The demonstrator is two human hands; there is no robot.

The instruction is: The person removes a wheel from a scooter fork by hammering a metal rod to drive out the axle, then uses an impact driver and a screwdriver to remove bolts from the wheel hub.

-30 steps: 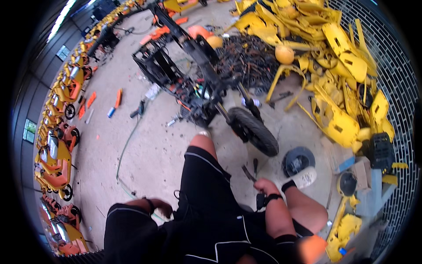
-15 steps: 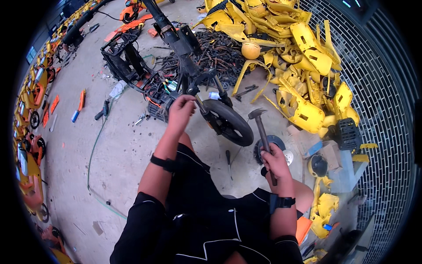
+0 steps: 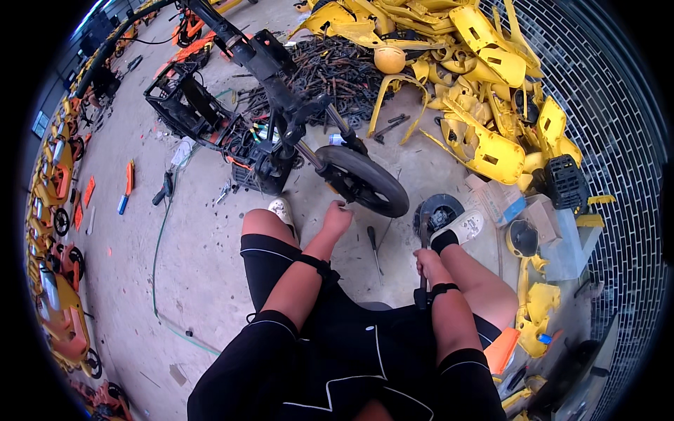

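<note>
My right hand (image 3: 427,262) is closed around the handle of a hammer (image 3: 424,235), held upright over the floor between my knees, its head by a round black wheel hub (image 3: 441,209). My left hand (image 3: 338,219) is curled closed just below the black front wheel (image 3: 368,184) of a scooter frame; whatever its fingers hold is hidden. The wheel sits in a dark front fork (image 3: 307,151), which leans across in front of me. On the floor between my hands lies a screwdriver (image 3: 375,245) with a dark handle.
A heap of yellow plastic panels (image 3: 491,151) stands at right, beside a brick wall (image 3: 597,105). Dark metal parts (image 3: 337,77) are piled behind the wheel. Several orange scooters (image 3: 63,291) line the left. A green hose (image 3: 156,266) crosses the floor near a power tool (image 3: 164,188).
My left hand has dropped from beside the fork to below the wheel. The right hand has lowered the hammer toward me, and the fork and wheel look slightly shifted as the view moved.
</note>
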